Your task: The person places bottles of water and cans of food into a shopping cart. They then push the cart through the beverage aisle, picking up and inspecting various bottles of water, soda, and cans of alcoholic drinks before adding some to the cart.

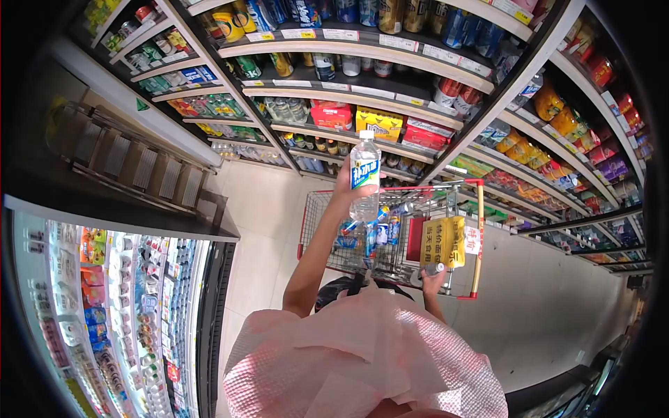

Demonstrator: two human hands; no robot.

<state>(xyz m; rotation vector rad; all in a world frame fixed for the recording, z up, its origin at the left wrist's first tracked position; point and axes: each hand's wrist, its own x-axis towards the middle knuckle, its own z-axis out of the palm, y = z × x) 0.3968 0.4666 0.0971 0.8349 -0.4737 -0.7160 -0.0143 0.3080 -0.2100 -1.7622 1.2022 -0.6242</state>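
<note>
My left hand (343, 187) is stretched forward and closed around a clear plastic water bottle (364, 174). The bottle stands upright with a white cap and a blue, white and green label, held above the shopping cart (327, 261). Near the cart's right end, my right hand (433, 282) is closed around a second clear bottle (433, 269), whose pale cap points up; much of it is hidden. Inside the cart lie several blue drink cans (394, 228) and other packages that I cannot make out. A yellow sign (446, 241) with dark writing hangs near the cart's handle (479, 237).
Ahead, drink shelves (362, 87) carry cans, bottles and boxed packs, with more packaged goods along the right. On the left stands a chilled display case (125, 306). A folded metal ladder (132, 164) leans behind it. Pale tiled floor (261, 195) surrounds the cart.
</note>
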